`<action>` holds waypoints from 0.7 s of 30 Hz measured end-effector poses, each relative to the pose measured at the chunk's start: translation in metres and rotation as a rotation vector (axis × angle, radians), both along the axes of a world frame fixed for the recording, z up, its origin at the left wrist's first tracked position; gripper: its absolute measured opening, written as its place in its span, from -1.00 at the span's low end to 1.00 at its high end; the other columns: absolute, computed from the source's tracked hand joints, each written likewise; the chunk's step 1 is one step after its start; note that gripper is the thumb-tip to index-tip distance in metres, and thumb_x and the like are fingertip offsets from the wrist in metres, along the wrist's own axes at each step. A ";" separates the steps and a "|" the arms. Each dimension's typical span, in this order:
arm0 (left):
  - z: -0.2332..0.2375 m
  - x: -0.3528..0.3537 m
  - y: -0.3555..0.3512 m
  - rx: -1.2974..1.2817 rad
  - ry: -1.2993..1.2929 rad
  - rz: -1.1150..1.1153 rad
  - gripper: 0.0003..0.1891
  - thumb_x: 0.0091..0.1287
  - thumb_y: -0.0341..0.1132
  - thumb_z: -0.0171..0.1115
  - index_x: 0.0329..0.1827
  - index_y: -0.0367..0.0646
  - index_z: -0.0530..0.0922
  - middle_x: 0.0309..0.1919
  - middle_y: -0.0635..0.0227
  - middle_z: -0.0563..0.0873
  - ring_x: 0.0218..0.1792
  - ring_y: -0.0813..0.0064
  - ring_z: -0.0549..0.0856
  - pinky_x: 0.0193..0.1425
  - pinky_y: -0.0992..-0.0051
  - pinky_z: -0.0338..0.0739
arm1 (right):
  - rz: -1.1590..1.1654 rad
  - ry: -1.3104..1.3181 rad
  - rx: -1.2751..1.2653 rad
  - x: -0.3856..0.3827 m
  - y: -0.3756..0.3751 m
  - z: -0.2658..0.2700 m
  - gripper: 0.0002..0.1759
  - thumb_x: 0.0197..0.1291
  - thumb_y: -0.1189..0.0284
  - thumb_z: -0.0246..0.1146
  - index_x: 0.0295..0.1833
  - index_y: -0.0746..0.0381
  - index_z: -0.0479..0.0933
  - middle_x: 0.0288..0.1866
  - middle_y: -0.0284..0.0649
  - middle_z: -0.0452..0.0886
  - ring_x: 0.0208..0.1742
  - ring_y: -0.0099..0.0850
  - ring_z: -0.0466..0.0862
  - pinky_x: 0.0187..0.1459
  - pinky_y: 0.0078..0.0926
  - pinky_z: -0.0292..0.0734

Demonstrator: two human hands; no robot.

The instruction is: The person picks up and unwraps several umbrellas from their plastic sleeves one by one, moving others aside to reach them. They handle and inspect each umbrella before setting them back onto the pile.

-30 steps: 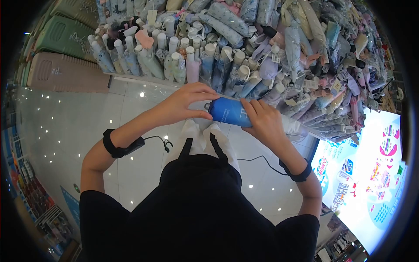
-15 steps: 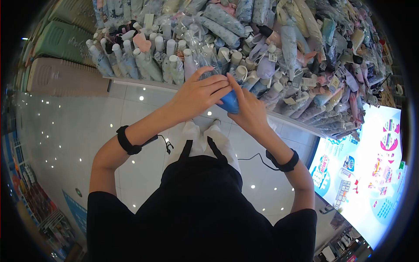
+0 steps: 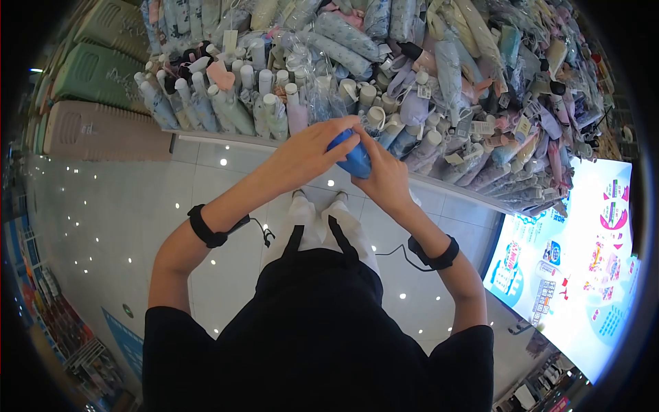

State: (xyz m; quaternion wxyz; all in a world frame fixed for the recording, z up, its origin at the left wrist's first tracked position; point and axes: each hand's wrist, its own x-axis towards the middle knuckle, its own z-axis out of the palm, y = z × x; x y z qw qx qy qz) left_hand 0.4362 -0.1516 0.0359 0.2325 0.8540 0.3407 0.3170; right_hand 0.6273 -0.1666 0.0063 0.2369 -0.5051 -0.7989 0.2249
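Observation:
Both of my hands close around a blue folded umbrella (image 3: 357, 162), held just off the front edge of the display. My left hand (image 3: 317, 145) covers its upper left side, fingers bent over the top. From the right, my right hand (image 3: 386, 177) wraps the lower part, its index finger reaching up to the left fingertips. Much of the umbrella is hidden by my fingers. Directly beyond lie many folded umbrellas (image 3: 343, 53) in pale prints, several in clear plastic sleeves. Upright ones with white handles (image 3: 269, 103) line the front left.
Pink, green and beige ribbed panels (image 3: 103, 130) stand left of the display. A bright lit advertising screen (image 3: 563, 268) is at the right. Below is a glossy tiled floor (image 3: 137, 226), with stocked shelves (image 3: 55, 309) at the far left.
My left fingers have closed down over the umbrella's upper end, and both hands have shifted slightly. My right hand keeps its hold. The view has tilted a little.

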 end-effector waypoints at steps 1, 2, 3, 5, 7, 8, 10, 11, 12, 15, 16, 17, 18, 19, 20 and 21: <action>0.000 0.000 0.000 -0.017 -0.018 0.001 -0.59 0.17 -0.46 0.23 0.12 -0.15 0.41 0.08 0.23 0.46 0.04 0.30 0.52 -0.03 0.43 0.56 | 0.004 0.002 -0.011 0.000 0.000 0.002 0.07 -0.37 0.50 0.34 0.41 -0.17 0.08 -0.43 -0.22 0.45 -0.39 -0.19 0.59 -0.46 -0.28 0.47; 0.000 0.000 0.000 -0.034 -0.035 0.003 -0.60 0.21 -0.46 0.20 0.13 -0.14 0.40 0.12 0.23 0.41 0.05 0.29 0.52 -0.03 0.45 0.58 | 0.009 0.003 -0.022 0.000 0.000 0.004 0.08 -0.37 0.50 0.34 0.41 -0.17 0.08 -0.43 -0.22 0.44 -0.39 -0.19 0.59 -0.46 -0.27 0.47; 0.001 0.000 0.002 0.093 0.031 0.008 -0.62 0.24 -0.45 0.18 0.13 -0.14 0.39 0.15 0.21 0.36 0.05 0.28 0.51 -0.02 0.47 0.59 | 0.000 0.009 -0.026 -0.001 -0.001 0.004 0.08 -0.37 0.49 0.34 0.41 -0.18 0.08 -0.43 -0.22 0.44 -0.39 -0.20 0.59 -0.46 -0.28 0.47; 0.001 0.000 0.005 0.204 0.086 0.009 -0.62 0.25 -0.44 0.18 0.13 -0.14 0.38 0.19 0.19 0.29 0.05 0.25 0.50 0.01 0.47 0.60 | -0.019 0.019 -0.030 -0.001 -0.001 0.004 0.08 -0.37 0.49 0.34 0.41 -0.19 0.08 -0.43 -0.22 0.44 -0.39 -0.21 0.59 -0.46 -0.28 0.47; 0.001 0.000 0.004 0.170 0.061 -0.001 -0.59 0.21 -0.43 0.23 0.12 -0.16 0.38 0.19 0.17 0.24 0.06 0.22 0.49 0.05 0.45 0.60 | -0.003 0.015 -0.027 -0.001 -0.001 0.003 0.07 -0.36 0.49 0.34 0.41 -0.18 0.10 -0.43 -0.23 0.44 -0.39 -0.22 0.59 -0.45 -0.28 0.47; -0.002 0.001 0.004 0.190 0.038 0.021 -0.58 0.18 -0.43 0.26 0.12 -0.17 0.38 0.18 0.16 0.24 0.06 0.22 0.48 0.04 0.44 0.60 | 0.006 0.012 -0.026 0.000 -0.002 0.003 0.06 -0.36 0.49 0.35 0.40 -0.17 0.11 -0.43 -0.23 0.44 -0.39 -0.22 0.59 -0.45 -0.29 0.47; -0.010 0.001 0.004 0.233 -0.008 0.066 -0.54 0.12 -0.43 0.30 0.11 -0.18 0.39 0.18 0.15 0.25 0.07 0.24 0.47 0.03 0.42 0.62 | -0.014 0.025 -0.015 -0.002 -0.001 0.008 0.04 -0.35 0.49 0.35 0.40 -0.16 0.13 -0.43 -0.23 0.45 -0.39 -0.23 0.58 -0.45 -0.29 0.47; -0.014 0.004 0.002 0.232 -0.068 0.115 -0.52 0.10 -0.42 0.33 0.10 -0.18 0.40 0.18 0.16 0.27 0.08 0.24 0.45 0.04 0.40 0.59 | -0.024 0.031 -0.009 -0.004 0.000 0.011 0.03 -0.34 0.49 0.35 0.39 -0.16 0.14 -0.43 -0.23 0.45 -0.39 -0.23 0.58 -0.44 -0.29 0.47; -0.014 0.008 0.000 0.232 -0.129 0.163 -0.50 0.07 -0.41 0.35 0.10 -0.18 0.42 0.18 0.17 0.28 0.09 0.24 0.44 0.06 0.38 0.56 | -0.041 0.069 -0.004 -0.005 0.000 0.013 0.02 -0.34 0.50 0.34 0.39 -0.15 0.15 -0.40 -0.23 0.47 -0.38 -0.23 0.58 -0.43 -0.29 0.48; -0.003 0.006 -0.006 0.337 -0.088 0.378 -0.49 0.04 -0.38 0.37 0.11 -0.15 0.46 0.15 0.21 0.35 0.11 0.23 0.42 0.12 0.32 0.44 | -0.082 0.171 0.019 -0.008 0.003 0.023 0.00 -0.32 0.50 0.34 0.38 -0.12 0.16 -0.32 -0.21 0.52 -0.34 -0.22 0.59 -0.38 -0.31 0.50; 0.004 0.005 -0.007 0.389 -0.037 0.459 -0.49 0.04 -0.37 0.37 0.12 -0.14 0.48 0.14 0.22 0.37 0.12 0.22 0.41 0.14 0.31 0.38 | -0.090 0.200 0.028 -0.008 0.005 0.028 -0.01 -0.31 0.51 0.34 0.38 -0.11 0.16 -0.29 -0.20 0.53 -0.32 -0.21 0.60 -0.36 -0.31 0.51; 0.007 0.005 -0.006 0.372 -0.055 0.474 -0.49 0.05 -0.37 0.36 0.12 -0.13 0.48 0.13 0.23 0.39 0.11 0.22 0.40 0.14 0.31 0.34 | -0.099 0.229 0.036 -0.009 0.006 0.032 -0.01 -0.31 0.51 0.34 0.38 -0.10 0.17 -0.26 -0.19 0.54 -0.30 -0.20 0.60 -0.34 -0.32 0.52; 0.009 0.005 -0.006 0.354 -0.071 0.490 -0.50 0.05 -0.36 0.35 0.13 -0.12 0.49 0.11 0.25 0.41 0.10 0.23 0.40 0.15 0.31 0.30 | -0.096 0.233 0.036 -0.009 0.006 0.034 -0.02 -0.31 0.51 0.34 0.38 -0.08 0.17 -0.24 -0.18 0.55 -0.29 -0.20 0.61 -0.33 -0.32 0.52; 0.011 0.005 -0.006 0.334 -0.087 0.506 -0.50 0.06 -0.35 0.34 0.13 -0.11 0.50 0.09 0.26 0.43 0.09 0.23 0.40 0.15 0.31 0.25 | -0.092 0.237 0.036 -0.010 0.006 0.037 -0.02 -0.31 0.51 0.34 0.38 -0.07 0.17 -0.22 -0.18 0.56 -0.27 -0.19 0.61 -0.32 -0.33 0.52; 0.015 0.005 -0.006 0.335 -0.085 0.524 -0.51 0.05 -0.35 0.35 0.12 -0.08 0.52 0.06 0.27 0.44 0.06 0.24 0.40 0.13 0.32 0.27 | -0.087 0.242 0.033 -0.011 0.005 0.039 -0.03 -0.30 0.51 0.35 0.37 -0.05 0.17 -0.20 -0.17 0.56 -0.26 -0.19 0.61 -0.30 -0.33 0.53; 0.020 0.007 -0.006 0.334 -0.082 0.544 -0.52 0.03 -0.35 0.35 0.10 -0.05 0.53 0.04 0.28 0.46 0.04 0.25 0.41 0.11 0.34 0.29 | -0.092 0.242 0.033 -0.012 0.004 0.041 -0.03 -0.30 0.51 0.35 0.37 -0.05 0.17 -0.20 -0.17 0.56 -0.26 -0.19 0.61 -0.30 -0.33 0.52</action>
